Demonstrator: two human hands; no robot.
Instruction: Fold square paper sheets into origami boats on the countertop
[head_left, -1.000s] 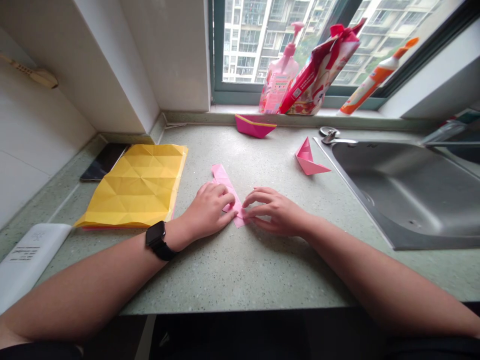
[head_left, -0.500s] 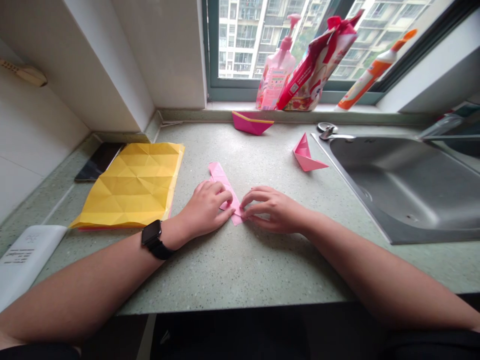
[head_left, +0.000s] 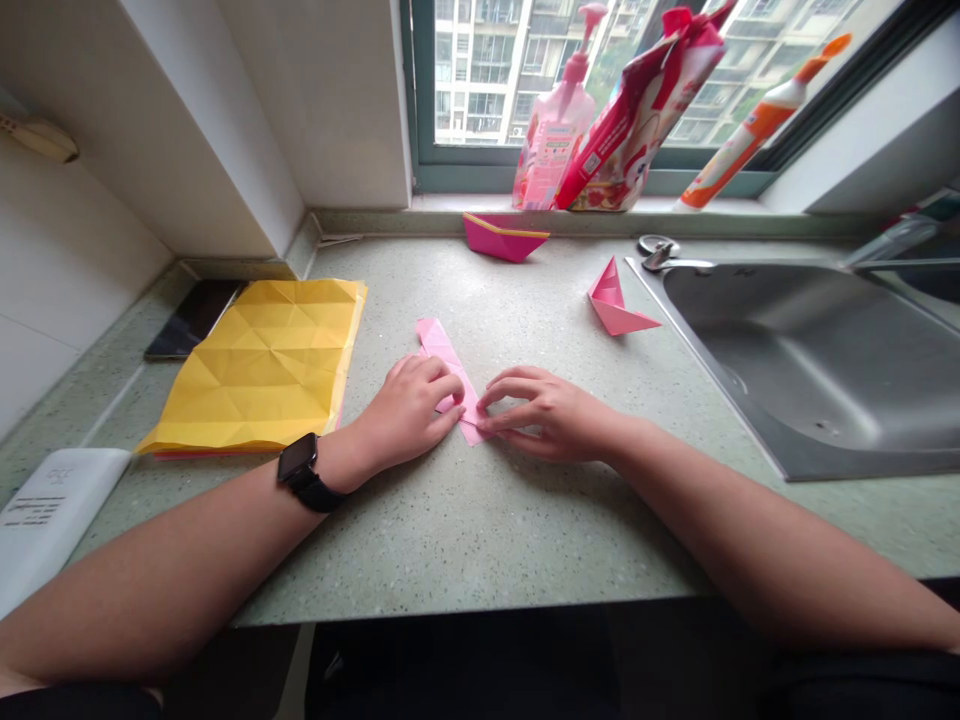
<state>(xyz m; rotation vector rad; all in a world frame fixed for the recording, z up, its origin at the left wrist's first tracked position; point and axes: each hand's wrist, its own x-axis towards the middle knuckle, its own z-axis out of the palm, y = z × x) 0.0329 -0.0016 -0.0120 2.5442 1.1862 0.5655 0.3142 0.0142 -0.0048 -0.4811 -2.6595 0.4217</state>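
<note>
A folded strip of pink paper [head_left: 439,345] lies slantwise on the counter, its lower end under my hands. My left hand [head_left: 409,410], with a black watch [head_left: 300,472] on the wrist, curls over the strip's middle. My right hand [head_left: 547,412] comes in from the other side, its fingertips pinching the lower end. Part of the strip is hidden by my fingers. To the left lies a large creased sheet of yellow paper [head_left: 259,370], with a red edge showing beneath it. A pink origami boat [head_left: 613,305] stands to the right, and a magenta one [head_left: 502,238] sits near the sill.
The speckled green stone counter [head_left: 480,540] holds a phone [head_left: 193,318] and a white object [head_left: 52,515] at left. A steel sink [head_left: 810,370] lies right. A pink pump bottle [head_left: 555,135], printed pouch [head_left: 637,120] and orange tube [head_left: 750,135] stand on the window sill.
The whole scene sits slightly higher and further left in the view as my head shifts. Both hands stay on the pink strip, with only slight finger movement.
</note>
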